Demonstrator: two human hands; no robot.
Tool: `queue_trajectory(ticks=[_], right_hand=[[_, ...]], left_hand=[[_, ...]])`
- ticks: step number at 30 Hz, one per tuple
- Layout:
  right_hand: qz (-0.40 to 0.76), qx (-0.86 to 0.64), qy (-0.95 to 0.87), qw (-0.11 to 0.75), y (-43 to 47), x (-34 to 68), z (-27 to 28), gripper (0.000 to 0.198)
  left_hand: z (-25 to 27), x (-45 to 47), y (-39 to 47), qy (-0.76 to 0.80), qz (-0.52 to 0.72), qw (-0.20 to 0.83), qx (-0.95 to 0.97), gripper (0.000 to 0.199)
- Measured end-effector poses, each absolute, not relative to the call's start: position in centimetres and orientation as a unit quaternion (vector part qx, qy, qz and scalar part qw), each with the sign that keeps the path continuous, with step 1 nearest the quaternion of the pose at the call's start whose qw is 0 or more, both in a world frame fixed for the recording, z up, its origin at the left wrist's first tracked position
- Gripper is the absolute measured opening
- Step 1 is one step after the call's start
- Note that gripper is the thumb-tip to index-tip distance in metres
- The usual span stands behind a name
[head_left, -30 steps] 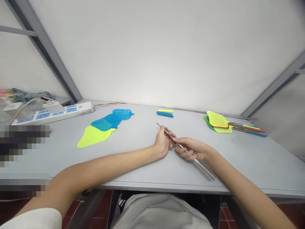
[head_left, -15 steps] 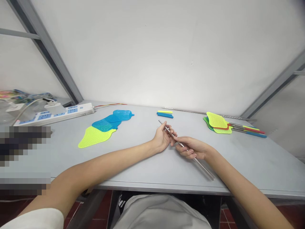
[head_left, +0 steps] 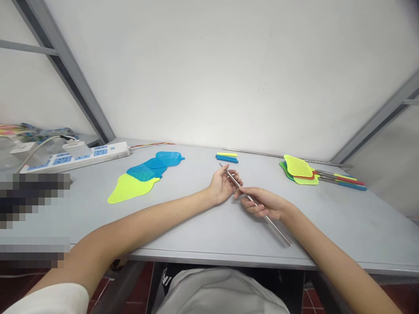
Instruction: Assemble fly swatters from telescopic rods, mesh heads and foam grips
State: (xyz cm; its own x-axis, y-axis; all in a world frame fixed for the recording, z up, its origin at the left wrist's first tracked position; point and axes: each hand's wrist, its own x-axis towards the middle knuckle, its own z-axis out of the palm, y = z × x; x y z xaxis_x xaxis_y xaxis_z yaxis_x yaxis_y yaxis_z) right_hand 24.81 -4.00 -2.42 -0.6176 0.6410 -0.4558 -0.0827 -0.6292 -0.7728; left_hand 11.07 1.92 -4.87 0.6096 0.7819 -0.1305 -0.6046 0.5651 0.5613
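Slim metal rods (head_left: 277, 230) slant across the middle of the table, held between my two hands; they lie so close together that I cannot tell how many there are. My left hand (head_left: 220, 186) is closed round their upper end, thumb along the metal. Lower down, my right hand (head_left: 265, 203) grips them with its fingers wrapped underneath. Their lower end sticks out toward the table's front edge. Beyond my hands lie short handle sleeves, a yellow one (head_left: 227, 154) and blue ones (head_left: 227, 159).
To the left lie blue fly swatter heads (head_left: 142, 170) and a yellow-green one (head_left: 131, 190). Several fly swatters with handles (head_left: 298, 166) are stacked at right. Long metal rods (head_left: 258, 152) rest along the wall. A power strip (head_left: 108, 151) with plugged-in adapters stands at far left.
The lower end of the rods has shifted slightly left and up. Both hands keep their hold in nearly the same place.
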Motion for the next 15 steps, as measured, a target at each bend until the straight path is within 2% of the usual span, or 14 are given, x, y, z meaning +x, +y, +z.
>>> queue_trajectory(ticks=[6,15], right_hand=[[0.814,-0.378,-0.358,0.258,-4.0,24.7,-2.3,0.019],[0.815,-0.389,-0.368,0.221,-3.9,24.6,-2.7,0.024]], left_hand=[[-4.7,10.6,3.8,0.171,0.387,0.877,0.23,0.028],[-4.9,10.1,5.4,0.16,0.388,0.886,0.197,0.021]])
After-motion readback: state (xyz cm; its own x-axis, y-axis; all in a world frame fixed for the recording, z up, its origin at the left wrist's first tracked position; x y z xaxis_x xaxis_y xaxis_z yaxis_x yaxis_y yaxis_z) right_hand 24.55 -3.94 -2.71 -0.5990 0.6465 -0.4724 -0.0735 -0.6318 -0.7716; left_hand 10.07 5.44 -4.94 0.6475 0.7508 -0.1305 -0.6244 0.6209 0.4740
